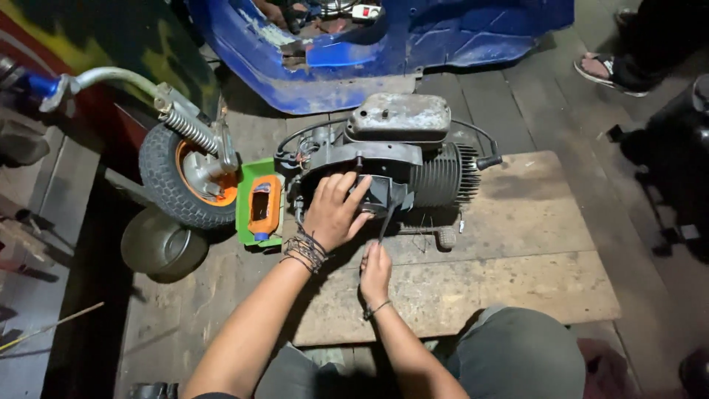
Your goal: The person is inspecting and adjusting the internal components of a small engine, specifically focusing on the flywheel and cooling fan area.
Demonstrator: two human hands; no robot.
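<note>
Wooden board (517, 288) near edge: right hand (375, 272) closed on thin dark tool (385, 219), tip at engine (384, 166). Left hand (334, 210) spread flat on side cover, not yet off. Beyond: wheel (185, 177), blue body (384, 44).

A: so what are the hands doing?

B: left hand (334, 211) is stretched forward, palm down, fingers spread flat, a stack of dark bracelets on the wrist. right hand (375, 270) sits closer in, just below the left, fingers curled tight in a fist-like grip, thin band on that wrist. both forearms bare, angling in from below
</note>
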